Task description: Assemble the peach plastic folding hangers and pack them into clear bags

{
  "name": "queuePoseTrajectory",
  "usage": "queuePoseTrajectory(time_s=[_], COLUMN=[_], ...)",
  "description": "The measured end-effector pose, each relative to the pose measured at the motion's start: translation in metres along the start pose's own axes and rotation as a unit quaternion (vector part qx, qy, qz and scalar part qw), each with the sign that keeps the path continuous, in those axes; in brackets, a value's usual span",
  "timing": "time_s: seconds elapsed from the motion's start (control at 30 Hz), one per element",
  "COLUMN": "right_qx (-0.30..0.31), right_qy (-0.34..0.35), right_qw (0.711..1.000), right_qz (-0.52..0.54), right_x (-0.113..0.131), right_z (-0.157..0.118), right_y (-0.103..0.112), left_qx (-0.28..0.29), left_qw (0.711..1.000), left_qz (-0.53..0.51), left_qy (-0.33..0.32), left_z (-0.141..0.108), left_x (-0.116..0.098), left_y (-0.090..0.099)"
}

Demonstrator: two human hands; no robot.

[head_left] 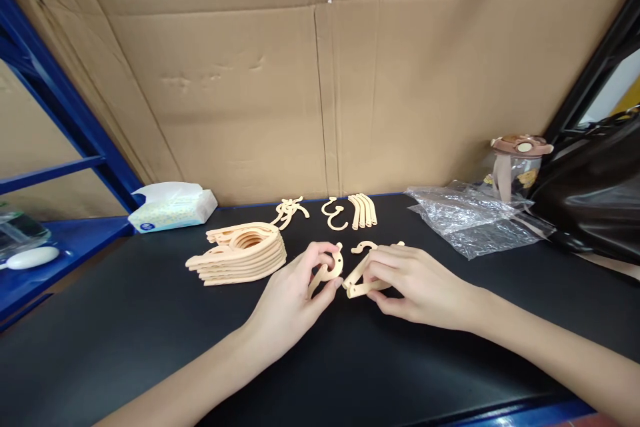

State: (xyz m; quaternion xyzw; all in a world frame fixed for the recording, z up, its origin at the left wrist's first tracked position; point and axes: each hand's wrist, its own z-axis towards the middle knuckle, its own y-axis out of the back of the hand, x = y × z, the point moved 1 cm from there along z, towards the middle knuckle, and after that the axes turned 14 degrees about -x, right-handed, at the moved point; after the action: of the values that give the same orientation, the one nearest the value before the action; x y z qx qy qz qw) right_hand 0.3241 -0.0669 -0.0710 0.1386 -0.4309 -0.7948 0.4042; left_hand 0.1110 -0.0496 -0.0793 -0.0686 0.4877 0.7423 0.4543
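Observation:
My left hand (pixel 295 283) is closed, pinching a beige hanger hook (pixel 339 264) between thumb and fingers; a bar-like beige part shows beside the hook, partly covered by the hand. Just to the right, my right hand (pixel 417 285) is closed around beige hanger arms (pixel 359 288), their ends pointing toward the left hand. A small gap separates the parts in the two hands. Behind the right hand lies another curved hook (pixel 364 247), partly hidden. A stack of folded beige hangers (pixel 240 257) sits left of my left hand.
At the back are a jumble of beige pieces (pixel 290 211), two loose hooks (pixel 337 217) and a row of hanger arms (pixel 363 211). A tissue pack (pixel 173 208) stands left. Clear plastic bags (pixel 470 217), a bottle (pixel 523 163) and a black bag (pixel 595 187) are right.

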Motion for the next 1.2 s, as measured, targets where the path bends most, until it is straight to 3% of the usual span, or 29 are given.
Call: queuePoseTrajectory(time_s=[0.23, 0.4, 0.87, 1.2], right_qx=[-0.018, -0.023, -0.050, -0.020], right_qy=[0.009, 0.030, 0.058, 0.038], right_qw=[0.999, 0.996, 0.990, 0.992], right_qz=[-0.047, -0.078, -0.118, -0.117], right_x=[-0.001, 0.000, -0.002, 0.000], right_z=[0.000, 0.002, 0.001, 0.000], right_y=[0.002, 0.003, 0.002, 0.002], left_qx=[0.006, 0.050, 0.082, 0.081], left_qw=[1.000, 0.998, 0.991, 0.990], left_qz=[-0.023, -0.029, 0.067, 0.074], left_qy=[-0.014, -0.020, -0.083, -0.084], left_z=[0.000, -0.001, 0.000, 0.000], left_x=[-0.005, -0.009, -0.011, -0.011], left_y=[0.004, 0.008, 0.007, 0.006])
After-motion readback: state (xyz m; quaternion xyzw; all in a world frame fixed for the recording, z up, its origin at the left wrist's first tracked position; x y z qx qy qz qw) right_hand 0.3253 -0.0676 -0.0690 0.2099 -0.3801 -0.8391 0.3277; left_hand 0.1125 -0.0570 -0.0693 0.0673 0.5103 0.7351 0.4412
